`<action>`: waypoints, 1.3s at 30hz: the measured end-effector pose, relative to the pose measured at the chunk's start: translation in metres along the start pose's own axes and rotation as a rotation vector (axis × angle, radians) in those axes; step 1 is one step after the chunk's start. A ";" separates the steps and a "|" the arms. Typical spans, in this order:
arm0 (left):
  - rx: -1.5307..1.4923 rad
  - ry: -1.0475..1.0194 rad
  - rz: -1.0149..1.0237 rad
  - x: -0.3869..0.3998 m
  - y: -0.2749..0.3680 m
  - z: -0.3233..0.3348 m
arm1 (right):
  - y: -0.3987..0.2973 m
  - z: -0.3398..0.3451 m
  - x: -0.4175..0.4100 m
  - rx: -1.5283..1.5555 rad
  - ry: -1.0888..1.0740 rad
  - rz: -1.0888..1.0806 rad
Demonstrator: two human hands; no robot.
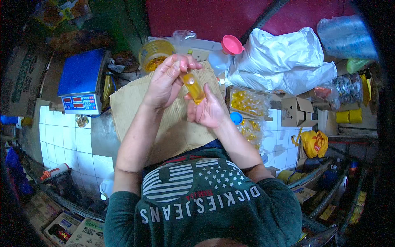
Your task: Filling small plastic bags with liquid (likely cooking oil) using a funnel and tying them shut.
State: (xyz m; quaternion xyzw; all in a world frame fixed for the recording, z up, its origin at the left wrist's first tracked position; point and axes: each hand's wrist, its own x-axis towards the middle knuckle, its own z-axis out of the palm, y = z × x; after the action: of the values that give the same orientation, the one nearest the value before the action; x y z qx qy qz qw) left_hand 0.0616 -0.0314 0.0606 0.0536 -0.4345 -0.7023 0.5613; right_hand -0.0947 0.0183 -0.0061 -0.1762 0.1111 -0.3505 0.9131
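A slim clear plastic bag of yellow liquid (193, 88) is held in the air between both hands, slightly tilted. At its upper end, the fingers of my left hand (168, 80) pinch together, partly hiding the neck. My right hand (208, 109) cups the bag's lower end between thumb and fingers, palm turned up. Beneath the hands, a flat cardboard sheet (135, 105) lies in front of my body. Behind my left hand stands a large clear container (155, 51) with yellow liquid at its bottom.
A blue-topped digital scale (81, 74) stands at left. At right are a pink funnel (232, 45) on a translucent jug (218, 60), white plastic sacks (277, 61), a tray of filled yellow bags (247, 100), a blue cap (236, 118) and an opened cardboard box (294, 111).
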 end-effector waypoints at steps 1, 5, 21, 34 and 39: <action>-0.013 0.030 0.027 -0.002 -0.001 -0.005 | 0.005 0.004 -0.002 0.169 0.036 -0.009; -0.062 0.182 0.068 -0.005 -0.004 -0.013 | 0.006 0.013 -0.008 0.188 0.271 -0.216; 1.219 -0.163 0.142 -0.045 -0.032 0.009 | -0.018 0.018 -0.042 -0.493 0.429 -0.279; 1.468 -0.325 0.160 -0.042 -0.019 -0.009 | -0.033 0.052 -0.043 -1.804 0.444 -0.347; 1.270 -0.259 -0.129 -0.043 -0.009 -0.004 | -0.045 0.043 -0.036 -2.288 0.287 -0.678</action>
State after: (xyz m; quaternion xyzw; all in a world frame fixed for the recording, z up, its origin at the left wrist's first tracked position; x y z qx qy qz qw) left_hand 0.0724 0.0020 0.0342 0.3160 -0.8250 -0.3420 0.3203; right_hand -0.1341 0.0222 0.0544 -0.8644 0.4066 -0.2877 0.0684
